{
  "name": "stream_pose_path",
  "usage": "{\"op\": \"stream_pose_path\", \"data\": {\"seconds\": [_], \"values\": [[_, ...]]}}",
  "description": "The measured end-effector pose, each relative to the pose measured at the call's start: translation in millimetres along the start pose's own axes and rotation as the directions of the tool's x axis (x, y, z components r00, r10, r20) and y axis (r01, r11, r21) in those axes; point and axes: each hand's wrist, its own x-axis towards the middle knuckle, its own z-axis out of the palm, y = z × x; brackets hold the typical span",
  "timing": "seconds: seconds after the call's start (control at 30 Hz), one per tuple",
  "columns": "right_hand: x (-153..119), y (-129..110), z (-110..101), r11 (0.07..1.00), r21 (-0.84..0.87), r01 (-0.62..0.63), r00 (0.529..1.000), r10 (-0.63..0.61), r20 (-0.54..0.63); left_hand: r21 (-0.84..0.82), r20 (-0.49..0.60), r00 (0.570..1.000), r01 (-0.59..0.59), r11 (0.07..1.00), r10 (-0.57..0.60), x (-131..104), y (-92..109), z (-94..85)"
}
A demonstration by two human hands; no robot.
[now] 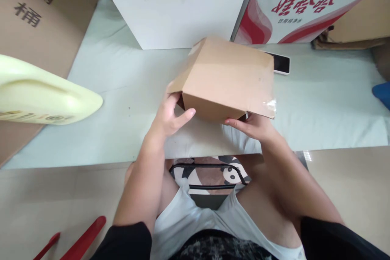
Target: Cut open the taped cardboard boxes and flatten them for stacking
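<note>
A brown cardboard box [228,75] sits at an angle over the cloth-covered table, its side flaps sticking out and a strip of clear tape at its right corner. My left hand [170,115] grips the left front corner, fingers behind the flap and thumb held out from the front face. At the right front corner my right hand [255,126] holds the box, thumb along the lower front edge and the other fingers hidden by the flap. Behind the box's right side lies a phone [282,64] with a dark screen, partly covered.
A plain white carton [183,4] and a red-and-white printed carton [304,12] stand along the back. On the left are a large brown carton [45,36] and a pale yellow bottle [51,93]. A blue object [382,94] shows at the right edge. The table's front edge is near my knees.
</note>
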Motion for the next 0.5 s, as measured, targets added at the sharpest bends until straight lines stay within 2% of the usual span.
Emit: {"op": "stream_pose_path", "data": {"seconds": [0.1, 0.2, 0.33, 0.5], "values": [[-1, 3, -4, 1.0, -0.011, 0.028, 0.997, -0.027, 0.075, 0.013, 0.028, 0.997, 0.067, 0.998, -0.067, -2, 5, -0.1], [0, 5, -5, 0.999, -0.038, 0.034, 0.998, -0.032, 0.047, -0.068, 0.025, 0.988, 0.155, 0.986, -0.154, -3, 8, -1.7], [5, 9, -2, 0.999, -0.034, 0.016, 0.992, -0.02, -0.126, -0.116, -0.03, 0.98, 0.193, 0.974, -0.198, -1, 11, -3.0], [10, 17, 1, 0.998, 0.057, -0.005, 0.947, 0.023, -0.321, -0.111, -0.098, 0.971, 0.205, 0.973, -0.216, 3, 13, -3.4]]}}
